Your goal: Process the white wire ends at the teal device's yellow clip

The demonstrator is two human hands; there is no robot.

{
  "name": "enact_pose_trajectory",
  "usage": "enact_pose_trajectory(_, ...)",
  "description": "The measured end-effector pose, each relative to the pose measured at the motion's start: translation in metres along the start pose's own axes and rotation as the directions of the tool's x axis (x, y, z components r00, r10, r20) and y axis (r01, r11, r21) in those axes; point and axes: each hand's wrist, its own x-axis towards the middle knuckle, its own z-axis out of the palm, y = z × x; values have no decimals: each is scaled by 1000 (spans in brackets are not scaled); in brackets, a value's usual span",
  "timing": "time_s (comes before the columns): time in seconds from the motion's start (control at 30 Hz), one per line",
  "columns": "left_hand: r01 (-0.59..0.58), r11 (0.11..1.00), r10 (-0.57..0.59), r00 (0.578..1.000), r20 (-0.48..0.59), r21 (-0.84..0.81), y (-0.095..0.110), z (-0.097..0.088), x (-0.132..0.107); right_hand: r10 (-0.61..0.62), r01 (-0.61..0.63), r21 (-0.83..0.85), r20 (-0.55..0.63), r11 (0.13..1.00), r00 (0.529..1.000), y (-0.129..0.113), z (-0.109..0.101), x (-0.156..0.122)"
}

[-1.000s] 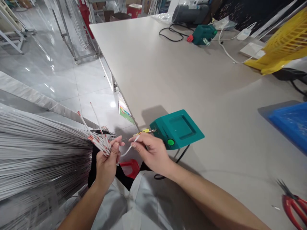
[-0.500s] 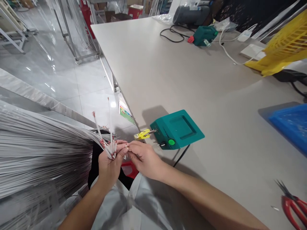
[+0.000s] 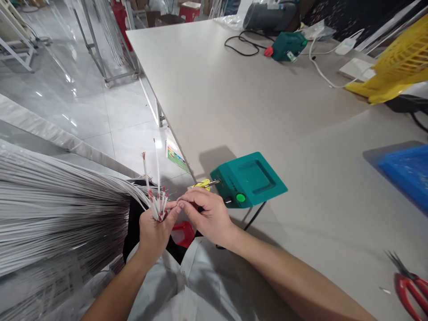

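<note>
My left hand (image 3: 154,232) is closed around a bunch of white wires (image 3: 156,206) whose ends are reddish; two of them stand up higher than the others. The fingers of my right hand (image 3: 210,214) are pinched together against the left thumb and fingertip. Whatever sits in that pinch is too small and covered to make out. Just beyond the right hand, a green device (image 3: 249,180) with a round green button rests at the table edge. Its yellow clip (image 3: 202,184) is partly covered by my right hand.
Long white wires (image 3: 67,209) hang in a thick mass at the left. On the table (image 3: 207,89) are red-handled pliers (image 3: 409,285), a blue tray (image 3: 406,174), a yellow fan-like object (image 3: 394,67) and a second green device (image 3: 289,46) with cables. A red stool (image 3: 183,234) shows below.
My right hand has moved slightly up, now covering part of the yellow clip. The small white piece seen between the fingertips earlier is no longer visible. The wire bunch has shifted slightly right.
</note>
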Motion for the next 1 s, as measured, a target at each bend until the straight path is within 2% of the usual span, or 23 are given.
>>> enact_pose_trajectory(0.17,91,995,-89,995,52,-48,-1,-4,-4,6,-7,41,26,999,1000,0,-1,2)
enact_pose_trajectory(0.3,106,993,-102,992,69,-59,-4,-6,-5,-13,13,0,47,1000,999,-1,-4,3)
enact_pose_trajectory(0.47,109,992,-102,988,118,-55,-1,-10,-4,-42,45,-63,47,997,998,-5,-18,8)
enact_pose_trajectory(0.57,57,997,-49,983,178,-43,2,-14,-3,-118,137,-81,201,987,972,-9,-26,13)
enact_pose_trajectory(0.7,-48,998,56,954,294,-33,3,-20,-1,-132,184,-71,456,980,880,-13,-33,19)
enact_pose_trajectory(0.77,-79,994,99,935,340,-72,1,-23,0,-136,167,-19,492,986,860,-14,-33,21)
enact_pose_trajectory(0.83,-58,989,102,931,349,-134,-2,-26,1,-145,128,70,474,989,868,-14,-30,22)
enact_pose_trajectory(0.9,18,981,50,940,336,-193,-6,-27,1,-110,30,197,413,980,904,-14,-24,21)
enact_pose_trajectory(1.0,140,945,-49,953,298,-295,-10,-24,-1,59,-177,405,287,897,956,-12,-10,16)
